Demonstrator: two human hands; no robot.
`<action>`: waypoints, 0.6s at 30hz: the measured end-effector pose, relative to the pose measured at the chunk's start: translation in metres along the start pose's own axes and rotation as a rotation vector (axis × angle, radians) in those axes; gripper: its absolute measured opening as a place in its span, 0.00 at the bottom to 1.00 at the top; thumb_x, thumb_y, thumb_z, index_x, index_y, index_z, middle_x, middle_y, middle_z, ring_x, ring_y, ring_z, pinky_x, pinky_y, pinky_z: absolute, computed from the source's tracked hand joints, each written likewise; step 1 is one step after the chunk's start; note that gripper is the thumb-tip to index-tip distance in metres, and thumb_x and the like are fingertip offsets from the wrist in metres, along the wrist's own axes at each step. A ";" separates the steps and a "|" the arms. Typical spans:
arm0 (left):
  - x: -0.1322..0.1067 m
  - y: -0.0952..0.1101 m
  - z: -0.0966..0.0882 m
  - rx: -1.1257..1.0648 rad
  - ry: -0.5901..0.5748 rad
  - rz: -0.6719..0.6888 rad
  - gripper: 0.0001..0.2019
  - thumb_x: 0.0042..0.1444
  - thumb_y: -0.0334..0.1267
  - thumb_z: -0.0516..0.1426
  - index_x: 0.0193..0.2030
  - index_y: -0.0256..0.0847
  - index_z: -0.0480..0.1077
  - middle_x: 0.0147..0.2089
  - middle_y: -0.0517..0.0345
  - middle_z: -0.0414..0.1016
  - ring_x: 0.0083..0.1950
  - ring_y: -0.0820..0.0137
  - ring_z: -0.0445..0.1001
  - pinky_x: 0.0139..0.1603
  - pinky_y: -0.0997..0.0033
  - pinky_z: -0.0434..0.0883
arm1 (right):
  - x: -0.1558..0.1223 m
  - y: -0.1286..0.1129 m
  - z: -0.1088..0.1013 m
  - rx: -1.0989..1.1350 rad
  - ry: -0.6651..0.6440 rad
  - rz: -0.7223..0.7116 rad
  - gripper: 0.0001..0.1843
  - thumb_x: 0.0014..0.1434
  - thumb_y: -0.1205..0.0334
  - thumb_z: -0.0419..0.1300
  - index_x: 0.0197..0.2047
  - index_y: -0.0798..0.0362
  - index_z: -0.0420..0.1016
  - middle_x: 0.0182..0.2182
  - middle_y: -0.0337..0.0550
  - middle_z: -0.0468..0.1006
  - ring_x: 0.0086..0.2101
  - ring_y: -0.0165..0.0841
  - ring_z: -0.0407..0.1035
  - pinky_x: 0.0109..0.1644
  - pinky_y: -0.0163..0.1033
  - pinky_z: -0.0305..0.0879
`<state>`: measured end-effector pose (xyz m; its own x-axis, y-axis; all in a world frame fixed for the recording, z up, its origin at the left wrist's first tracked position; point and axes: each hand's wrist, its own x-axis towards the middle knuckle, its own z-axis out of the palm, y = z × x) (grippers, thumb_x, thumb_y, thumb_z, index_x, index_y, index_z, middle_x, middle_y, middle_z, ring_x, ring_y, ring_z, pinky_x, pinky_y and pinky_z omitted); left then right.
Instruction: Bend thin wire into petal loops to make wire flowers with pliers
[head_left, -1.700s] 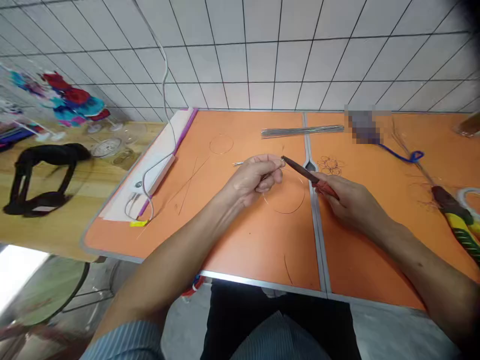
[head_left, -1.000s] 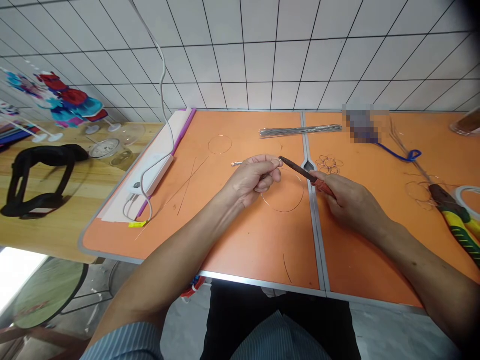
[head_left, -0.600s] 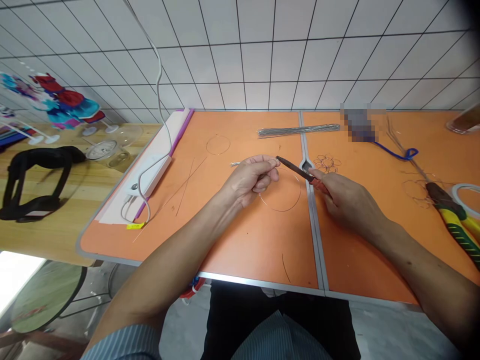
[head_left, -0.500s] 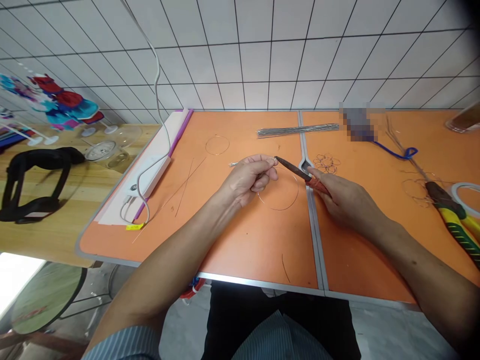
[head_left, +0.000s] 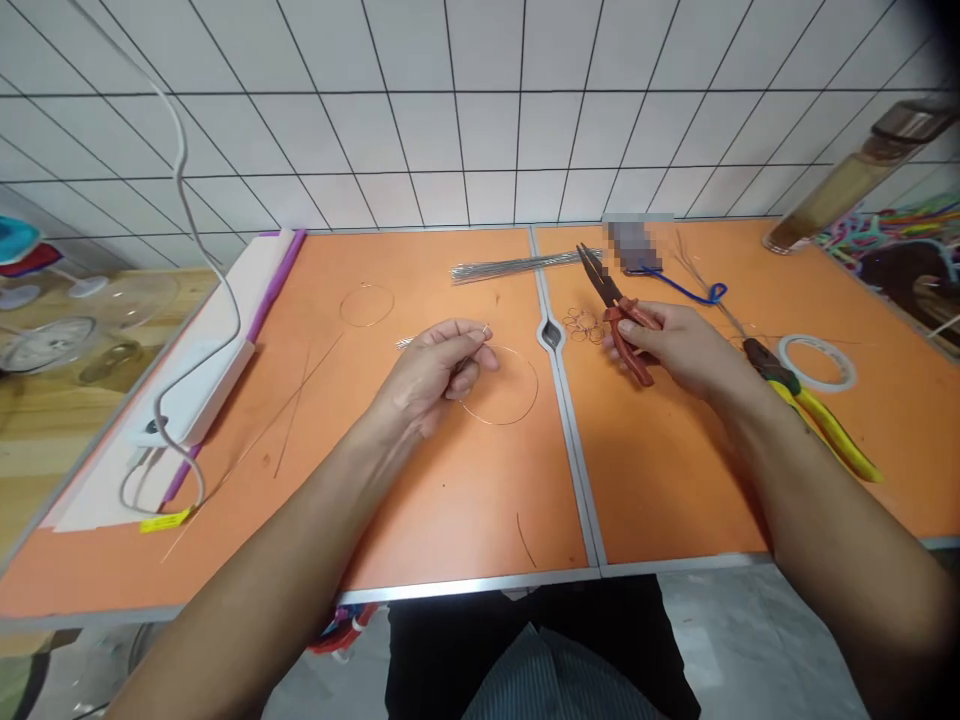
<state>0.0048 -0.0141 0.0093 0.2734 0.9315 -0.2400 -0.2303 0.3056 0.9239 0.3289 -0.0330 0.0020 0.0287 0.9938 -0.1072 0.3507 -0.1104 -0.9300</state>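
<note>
My left hand (head_left: 442, 365) is pinched around a piece of thin wire (head_left: 486, 331), whose small tip pokes up past the fingertips. A round wire hoop (head_left: 537, 390) shows just under and right of these fingers; I cannot tell whether it joins the held piece. My right hand (head_left: 671, 345) grips long-nose pliers (head_left: 600, 280) by their red handles, with the dark jaws pointing up and away from the left hand. Near the pliers lies a flower-shaped wire piece (head_left: 583, 325). Behind the left hand, bundled wire ends (head_left: 405, 343) peek out.
A bundle of straight wires (head_left: 499, 268) lies at the back. On the left are a smaller wire ring (head_left: 367, 305) and a power strip (head_left: 199, 400) with a white cable. Yellow-handled pliers (head_left: 832, 425), a white tape roll (head_left: 840, 375) and a bottle (head_left: 855, 185) are to the right.
The pliers have moved right, away from the wire at my left fingertips, and now point upward. My view has turned to the right. The left hand keeps its pinch.
</note>
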 end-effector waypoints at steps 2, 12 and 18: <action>-0.001 -0.001 0.001 0.016 -0.016 0.017 0.10 0.54 0.38 0.72 0.35 0.37 0.77 0.29 0.56 0.81 0.20 0.81 0.56 0.21 0.76 0.48 | 0.003 0.001 -0.006 -0.168 0.078 -0.009 0.12 0.69 0.50 0.69 0.42 0.49 0.78 0.23 0.39 0.78 0.19 0.34 0.68 0.22 0.40 0.62; -0.007 -0.005 0.006 0.093 -0.063 0.134 0.09 0.59 0.41 0.70 0.41 0.40 0.78 0.32 0.55 0.84 0.23 0.78 0.57 0.24 0.74 0.52 | 0.019 0.021 -0.023 -0.858 0.271 -0.010 0.17 0.69 0.46 0.68 0.37 0.50 0.85 0.31 0.53 0.85 0.27 0.36 0.64 0.35 0.44 0.57; -0.009 -0.006 0.008 0.127 -0.097 0.159 0.09 0.62 0.42 0.69 0.40 0.40 0.78 0.33 0.56 0.84 0.24 0.78 0.55 0.26 0.72 0.52 | 0.013 0.014 -0.020 -0.996 0.329 0.046 0.27 0.74 0.40 0.62 0.58 0.53 0.88 0.55 0.72 0.86 0.47 0.58 0.78 0.44 0.55 0.64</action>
<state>0.0110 -0.0256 0.0081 0.3327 0.9408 -0.0643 -0.1602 0.1236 0.9793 0.3525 -0.0218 -0.0056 0.2617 0.9595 0.1045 0.9502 -0.2372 -0.2019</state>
